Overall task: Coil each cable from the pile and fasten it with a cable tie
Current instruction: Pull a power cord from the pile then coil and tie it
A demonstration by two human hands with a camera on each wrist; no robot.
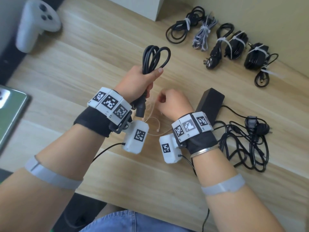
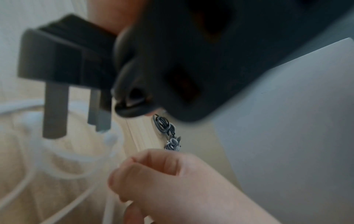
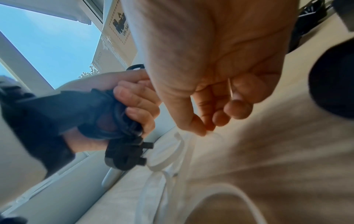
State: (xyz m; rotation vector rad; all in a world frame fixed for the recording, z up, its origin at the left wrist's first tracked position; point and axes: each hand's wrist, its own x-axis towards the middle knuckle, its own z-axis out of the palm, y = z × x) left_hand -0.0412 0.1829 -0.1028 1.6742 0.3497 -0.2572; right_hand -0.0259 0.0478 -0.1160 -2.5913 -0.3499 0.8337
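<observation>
Tabletop (image 1: 117,173) of pale wood fills the head view. Five finished bundles (image 1: 217,42) lie tied in a row at the upper right; an untidy pile of black cables (image 1: 242,144) with a power brick (image 1: 210,101) waits at the right edge. A white controller (image 1: 36,22) sits at the upper left.

At frame centre, the left hand (image 1: 138,81) has its fingers clamped round a coiled black cable (image 1: 155,57), loops upright, plug (image 1: 139,109) hanging below the fist. The right hand (image 1: 173,102), just beside it, has its fingers together in a pinch on a pale cable tie (image 3: 180,145) among loose ties on the tabletop.

Judged step: coiling done, fastening pending. The next move calls for drawing one tie free, wrapping it round the coil's waist and threading its tail, while the left grip keeps the loops from springing.
</observation>
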